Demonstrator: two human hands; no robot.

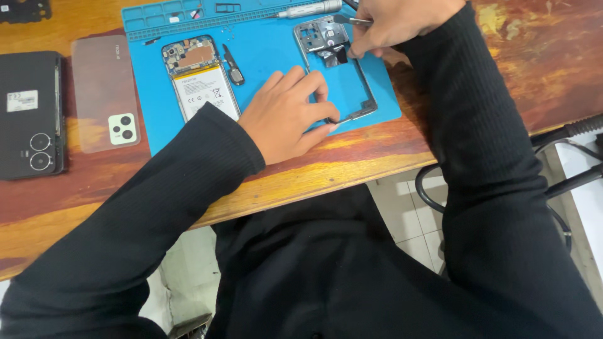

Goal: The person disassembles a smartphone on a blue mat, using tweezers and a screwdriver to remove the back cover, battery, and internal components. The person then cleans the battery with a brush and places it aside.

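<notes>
- The left hand (286,116) lies low on the blue work mat (270,56), with its arm in a black sleeve coming in from the lower left.
- Its fingers are bent and close together, and the thumb and first finger pinch the near bottom corner of the phone frame (367,100).
- The phone frame is a thin grey metal ring with an open middle. It lies flat on the right part of the mat, near the table's front edge.
- The right hand (396,22) is at the top of the frame, and its arm in a black sleeve comes up the right side of the view.
- This hand is curled shut around metal tweezers (352,20), whose tip points left over the frame's top part.
- Its fingertips also touch a small dark piece (336,55) inside the top of the frame.
- An open phone (200,78) with a white battery lies on the left part of the mat.
- A small black part (233,68) lies between the open phone and the frame.
- A silver screwdriver (311,9) rests at the mat's far edge.
- Off the mat, on the wooden table (352,157), lie a see-through phone back cover (103,91) and a black phone (30,113).
</notes>
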